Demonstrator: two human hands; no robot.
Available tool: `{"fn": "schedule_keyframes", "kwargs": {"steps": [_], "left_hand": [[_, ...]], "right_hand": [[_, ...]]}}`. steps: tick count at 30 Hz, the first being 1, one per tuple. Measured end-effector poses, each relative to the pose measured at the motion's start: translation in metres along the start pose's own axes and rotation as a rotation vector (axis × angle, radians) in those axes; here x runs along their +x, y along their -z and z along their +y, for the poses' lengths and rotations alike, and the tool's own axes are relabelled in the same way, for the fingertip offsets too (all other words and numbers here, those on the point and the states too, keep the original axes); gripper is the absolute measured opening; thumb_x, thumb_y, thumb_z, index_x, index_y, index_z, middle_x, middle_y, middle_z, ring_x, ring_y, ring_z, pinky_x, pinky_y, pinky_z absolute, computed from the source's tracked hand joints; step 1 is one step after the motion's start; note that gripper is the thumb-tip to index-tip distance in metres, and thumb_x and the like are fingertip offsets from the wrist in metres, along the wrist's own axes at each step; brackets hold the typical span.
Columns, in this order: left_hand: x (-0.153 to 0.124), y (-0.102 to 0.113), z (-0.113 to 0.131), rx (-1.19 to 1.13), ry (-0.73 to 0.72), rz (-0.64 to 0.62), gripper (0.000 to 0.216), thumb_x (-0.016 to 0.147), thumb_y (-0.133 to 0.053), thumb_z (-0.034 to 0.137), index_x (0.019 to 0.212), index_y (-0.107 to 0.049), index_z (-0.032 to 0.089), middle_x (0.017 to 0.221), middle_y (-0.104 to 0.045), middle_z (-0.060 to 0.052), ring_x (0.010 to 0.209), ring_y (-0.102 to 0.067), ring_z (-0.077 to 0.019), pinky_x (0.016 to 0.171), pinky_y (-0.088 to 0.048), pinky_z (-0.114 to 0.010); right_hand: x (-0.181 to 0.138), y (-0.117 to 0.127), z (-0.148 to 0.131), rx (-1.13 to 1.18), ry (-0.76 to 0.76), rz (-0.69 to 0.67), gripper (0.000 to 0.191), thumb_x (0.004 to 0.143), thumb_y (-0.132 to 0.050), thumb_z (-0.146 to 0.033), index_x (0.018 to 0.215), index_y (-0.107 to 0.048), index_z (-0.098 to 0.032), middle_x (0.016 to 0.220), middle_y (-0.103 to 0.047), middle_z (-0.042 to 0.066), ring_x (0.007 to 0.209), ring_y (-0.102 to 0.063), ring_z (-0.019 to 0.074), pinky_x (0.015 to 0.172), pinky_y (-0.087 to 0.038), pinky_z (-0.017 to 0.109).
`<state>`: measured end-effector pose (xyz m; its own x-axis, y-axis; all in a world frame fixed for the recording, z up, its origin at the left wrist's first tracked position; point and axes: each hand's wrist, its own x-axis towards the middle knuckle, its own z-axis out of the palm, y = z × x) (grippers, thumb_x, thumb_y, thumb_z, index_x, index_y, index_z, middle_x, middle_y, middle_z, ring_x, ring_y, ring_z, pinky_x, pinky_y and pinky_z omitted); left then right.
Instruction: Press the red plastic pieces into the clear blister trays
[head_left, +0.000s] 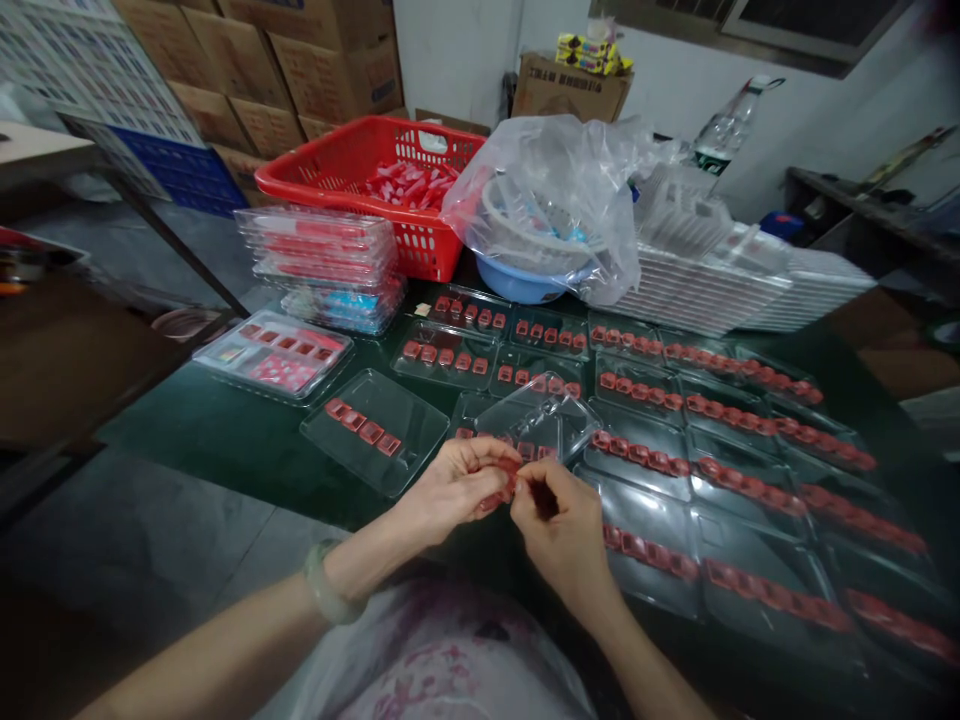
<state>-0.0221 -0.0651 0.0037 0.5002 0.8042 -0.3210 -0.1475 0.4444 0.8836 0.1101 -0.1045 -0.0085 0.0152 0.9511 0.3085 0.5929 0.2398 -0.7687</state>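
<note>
Both hands meet near the surface's (225,430) near edge. The left hand (457,485) and right hand (559,530) pinch a small red piece (508,480) between their fingertips, just in front of a clear plastic tray (540,415) holding more red pieces. A red basket (352,170) stands far left.

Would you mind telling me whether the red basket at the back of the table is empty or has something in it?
It has something in it: the red basket holds a pile of red and white packets, visible above its rim.
</note>
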Motion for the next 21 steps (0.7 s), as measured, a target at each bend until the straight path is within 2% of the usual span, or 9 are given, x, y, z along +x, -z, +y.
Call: {"fn": "schedule_keyframes", "kwargs": {"steps": [3,5,7,11,16,21], "left_hand": [[0.000,-0.001,-0.008,-0.055,0.007,0.061,0.011,0.069,-0.049,0.015,0.076,-0.057,0.012,0.045,-0.040,0.006,0.036,-0.030,-0.0024,0.035,-0.019,-0.014],[-0.001,-0.002,-0.009,-0.085,0.030,0.068,0.008,0.068,-0.049,0.016,0.072,-0.056,0.012,0.043,-0.039,0.006,0.034,-0.030,-0.0024,0.034,-0.019,-0.014],[-0.005,-0.001,-0.006,-0.131,0.062,0.031,0.007,0.068,-0.052,0.017,0.072,-0.056,0.012,0.045,-0.041,0.005,0.033,-0.029,-0.0022,0.033,-0.017,-0.014],[-0.014,0.002,-0.002,-0.192,0.137,-0.046,0.010,0.069,-0.057,0.021,0.073,-0.057,0.012,0.058,-0.050,0.001,0.038,-0.036,-0.0018,0.036,-0.020,-0.015],[-0.017,0.006,-0.006,-0.196,0.149,-0.115,0.013,0.071,-0.059,0.023,0.069,-0.056,0.011,0.052,-0.045,0.002,0.040,-0.034,-0.0020,0.038,-0.019,-0.016],[-0.015,0.009,-0.008,-0.216,0.160,-0.198,0.013,0.070,-0.059,0.021,0.064,-0.054,0.011,0.047,-0.041,0.003,0.038,-0.032,-0.0027,0.036,-0.016,-0.018]], "right_hand": [[-0.007,-0.007,0.001,-0.068,0.103,0.047,0.010,0.075,-0.046,-0.014,0.070,-0.054,-0.017,0.065,-0.053,0.000,0.058,-0.050,0.0106,0.057,-0.038,0.023],[-0.011,-0.007,0.000,-0.030,0.122,0.038,0.010,0.075,-0.046,-0.014,0.071,-0.054,-0.017,0.065,-0.053,0.000,0.059,-0.050,0.0106,0.057,-0.039,0.023],[-0.013,-0.003,-0.002,0.072,0.086,-0.007,0.009,0.076,-0.047,-0.016,0.079,-0.055,-0.018,0.068,-0.053,0.000,0.058,-0.050,0.0102,0.056,-0.040,0.023],[-0.011,0.010,-0.003,0.211,0.027,-0.085,0.022,0.076,-0.052,-0.020,0.098,-0.055,-0.020,0.083,-0.055,0.003,0.067,-0.053,0.0118,0.059,-0.044,0.024],[-0.010,0.017,0.003,0.254,0.076,-0.188,0.022,0.078,-0.052,-0.017,0.099,-0.059,-0.021,0.084,-0.055,0.003,0.074,-0.053,0.0128,0.065,-0.045,0.025],[-0.012,0.019,0.002,0.229,0.077,-0.167,0.022,0.075,-0.056,-0.017,0.096,-0.060,-0.023,0.091,-0.055,0.004,0.073,-0.054,0.0125,0.064,-0.045,0.025]]}}
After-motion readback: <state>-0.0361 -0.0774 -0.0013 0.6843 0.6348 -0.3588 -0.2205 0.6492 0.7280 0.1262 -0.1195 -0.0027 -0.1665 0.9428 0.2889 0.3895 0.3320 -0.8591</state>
